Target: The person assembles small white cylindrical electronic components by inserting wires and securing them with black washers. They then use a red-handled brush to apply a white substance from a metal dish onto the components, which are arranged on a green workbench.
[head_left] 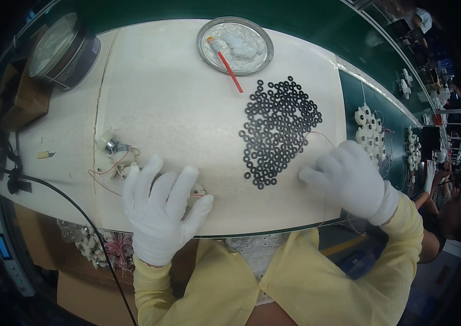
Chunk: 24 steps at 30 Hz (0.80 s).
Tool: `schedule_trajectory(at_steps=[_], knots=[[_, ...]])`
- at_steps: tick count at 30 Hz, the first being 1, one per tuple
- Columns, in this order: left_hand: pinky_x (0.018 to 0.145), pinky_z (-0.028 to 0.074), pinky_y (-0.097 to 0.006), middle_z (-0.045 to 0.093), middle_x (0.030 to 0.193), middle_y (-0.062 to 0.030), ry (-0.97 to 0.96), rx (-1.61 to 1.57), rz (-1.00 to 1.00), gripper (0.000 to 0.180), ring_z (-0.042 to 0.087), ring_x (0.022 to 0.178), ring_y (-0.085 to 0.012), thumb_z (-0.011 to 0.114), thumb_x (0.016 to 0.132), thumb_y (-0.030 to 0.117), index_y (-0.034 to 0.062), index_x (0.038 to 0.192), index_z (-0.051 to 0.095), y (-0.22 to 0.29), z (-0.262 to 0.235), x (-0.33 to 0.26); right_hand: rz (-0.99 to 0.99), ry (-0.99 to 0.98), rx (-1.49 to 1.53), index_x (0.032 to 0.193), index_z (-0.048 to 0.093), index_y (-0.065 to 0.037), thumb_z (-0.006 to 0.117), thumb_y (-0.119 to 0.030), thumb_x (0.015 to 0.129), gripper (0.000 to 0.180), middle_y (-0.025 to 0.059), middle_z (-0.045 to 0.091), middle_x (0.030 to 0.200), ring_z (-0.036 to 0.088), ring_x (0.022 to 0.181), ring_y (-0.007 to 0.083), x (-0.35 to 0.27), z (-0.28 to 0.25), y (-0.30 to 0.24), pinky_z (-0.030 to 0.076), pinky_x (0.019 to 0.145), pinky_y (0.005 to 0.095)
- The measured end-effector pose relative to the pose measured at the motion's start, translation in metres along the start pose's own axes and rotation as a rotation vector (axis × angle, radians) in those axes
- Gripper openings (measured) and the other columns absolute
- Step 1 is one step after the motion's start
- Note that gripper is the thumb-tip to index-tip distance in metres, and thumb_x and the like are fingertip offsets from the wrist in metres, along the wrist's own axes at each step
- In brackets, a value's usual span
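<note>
Below and to the left of the black rings, the left hand, in a white glove, is spread wide with its fingers apart. Between its forefinger and thumb lies a small white part; I cannot tell if they touch it. This part looks pale and rounded, with small dark spots, and a thin reddish line passes beside it; the glove hides the rest.

The rings are small, round and dark, all of similar size, each with a hole where a paler tone shows. They lie crowded together, many touching, in a ragged patch with looser borders.

Just right of the rings, the right hand, also in a white glove, has half-bent fingers, and its thumb points toward them. From the rings' right border, 1 thin red wire bows toward this hand; whether the fingers hold it, I cannot tell.

Well to the left of the rings, other white parts lie beside a shiny metal cylinder. Above the rings stands a round metal tray with a red-handled brush.
</note>
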State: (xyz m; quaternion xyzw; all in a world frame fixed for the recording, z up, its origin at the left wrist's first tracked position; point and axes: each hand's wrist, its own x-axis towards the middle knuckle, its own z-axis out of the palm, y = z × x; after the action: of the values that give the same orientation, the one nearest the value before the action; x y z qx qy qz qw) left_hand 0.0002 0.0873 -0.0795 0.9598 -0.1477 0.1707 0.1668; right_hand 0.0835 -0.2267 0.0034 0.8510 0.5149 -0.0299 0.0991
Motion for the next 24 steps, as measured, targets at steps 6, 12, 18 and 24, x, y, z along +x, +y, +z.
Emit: schedule_trajectory(at_steps=[6, 12, 18, 24], knots=[[0.103, 0.037, -0.055, 0.061, 0.096, -0.0072, 0.017, -0.002, 0.003, 0.041, 0.055, 0.113, -0.037, 0.07, 0.082, 0.027, 0.0114, 0.119, 0.063, 0.003, 0.0, 0.002, 0.037, 0.089, 0.03, 0.096, 0.066, -0.015, 0.063, -0.014, 0.076, 0.02, 0.0016, 0.055, 0.076, 0.056, 0.069, 0.0177, -0.013, 0.01, 0.0, 0.043, 0.064, 0.0332], [0.101, 0.038, -0.055, 0.059, 0.099, -0.0056, 0.073, 0.024, 0.04, 0.044, 0.054, 0.111, -0.0343, 0.073, 0.08, 0.029, 0.0124, 0.119, 0.063, 0.001, 0.002, -0.001, 0.465, 0.129, 1.312, 0.122, 0.061, 0.001, 0.065, -0.019, 0.095, 0.034, 0.0099, 0.069, 0.109, 0.069, 0.083, 0.02, -0.049, 0.012, -0.003, 0.055, 0.072, 0.0359], [0.102, 0.037, -0.056, 0.061, 0.093, -0.008, 0.049, 0.048, 0.058, 0.039, 0.056, 0.108, -0.037, 0.069, 0.084, 0.028, 0.0105, 0.118, 0.062, 0.008, 0.002, 0.006, 0.68, 0.256, 2.531, 0.125, 0.056, 0.009, 0.044, -0.042, 0.103, 0.056, 0.0169, 0.069, 0.1, 0.068, 0.078, 0.03, -0.1, 0.045, -0.039, 0.055, 0.07, 0.0363], [0.104, 0.036, -0.056, 0.062, 0.097, -0.0081, 0.011, 0.1, 0.047, 0.04, 0.056, 0.111, -0.0389, 0.068, 0.085, 0.027, 0.0091, 0.119, 0.061, 0.01, 0.001, 0.001, 0.47, 0.704, 2.233, 0.12, 0.056, 0.015, 0.049, -0.042, 0.098, 0.062, 0.018, 0.066, 0.073, 0.065, 0.061, 0.027, -0.176, 0.048, -0.029, 0.046, 0.05, 0.0306]])
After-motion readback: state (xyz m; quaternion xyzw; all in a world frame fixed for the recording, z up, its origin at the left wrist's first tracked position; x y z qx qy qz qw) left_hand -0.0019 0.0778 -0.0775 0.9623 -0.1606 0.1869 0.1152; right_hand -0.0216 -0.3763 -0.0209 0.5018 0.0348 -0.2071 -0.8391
